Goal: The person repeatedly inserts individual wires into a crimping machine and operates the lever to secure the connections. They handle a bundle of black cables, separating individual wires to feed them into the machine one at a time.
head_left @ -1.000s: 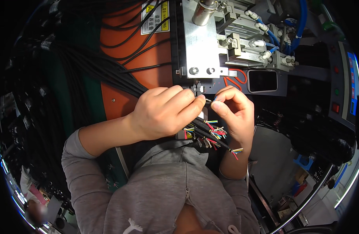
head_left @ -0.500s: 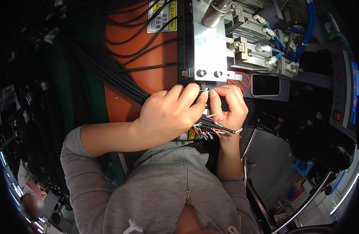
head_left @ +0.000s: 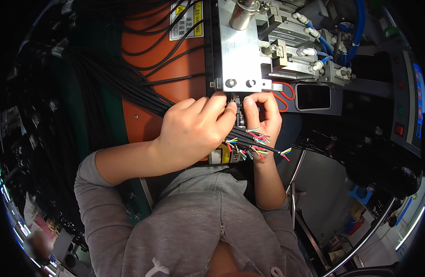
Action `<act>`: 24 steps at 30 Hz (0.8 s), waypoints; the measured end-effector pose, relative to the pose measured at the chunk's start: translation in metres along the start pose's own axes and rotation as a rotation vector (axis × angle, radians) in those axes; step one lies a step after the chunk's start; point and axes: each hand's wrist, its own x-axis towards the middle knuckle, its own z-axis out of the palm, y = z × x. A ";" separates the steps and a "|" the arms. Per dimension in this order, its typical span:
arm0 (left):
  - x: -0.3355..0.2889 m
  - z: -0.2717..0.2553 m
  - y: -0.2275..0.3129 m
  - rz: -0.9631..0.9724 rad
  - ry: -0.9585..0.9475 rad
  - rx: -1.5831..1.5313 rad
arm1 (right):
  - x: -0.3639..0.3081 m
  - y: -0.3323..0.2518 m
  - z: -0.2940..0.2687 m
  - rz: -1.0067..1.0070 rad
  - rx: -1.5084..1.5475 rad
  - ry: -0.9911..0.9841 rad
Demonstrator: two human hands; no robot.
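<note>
My left hand (head_left: pixel 191 124) is closed over a bundle of black cables (head_left: pixel 147 98), which runs in from the left and passes beneath the palm. Its thumb and forefinger pinch together at a dark metal fixture (head_left: pixel 240 111) under the machine's silver plate (head_left: pixel 242 55). Past the palm, the stripped cable ends (head_left: pixel 256 143) fan out in red, yellow, white, green and blue strands. My right hand (head_left: pixel 269 115) sits on the fixture's other side, thumb against its curled forefinger. Whatever lies between those fingertips is too small to make out.
Metal cylinders (head_left: pixel 291 60) with blue air hoses stand at the back right. Red-handled scissors (head_left: pixel 284 98) and a phone (head_left: pixel 312 97) lie beside the right hand. A yellow-and-white container (head_left: pixel 224 154) stands below the cables. At far right is a control panel (head_left: pixel 409 106).
Coloured wires pinched between both hands' fingertips are no longer visible there. The fingertips have parted slightly, exposing the dark fixture between them. The view has also shifted a little.
</note>
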 end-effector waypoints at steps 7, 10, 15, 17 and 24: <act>-0.004 -0.006 0.004 -0.030 -0.094 0.158 | 0.007 -0.006 -0.011 -0.114 0.291 0.017; -0.003 -0.006 -0.003 -0.019 -0.117 -0.006 | 0.013 -0.010 -0.030 -0.381 0.224 -0.406; 0.002 -0.007 -0.010 0.156 0.162 -0.237 | 0.012 -0.015 -0.032 -0.405 0.215 -0.349; 0.002 -0.010 -0.012 0.214 0.254 -0.338 | 0.012 -0.021 -0.029 -0.387 0.277 -0.310; 0.003 -0.009 -0.012 0.085 0.160 -0.403 | 0.003 -0.038 -0.001 -0.532 0.130 0.100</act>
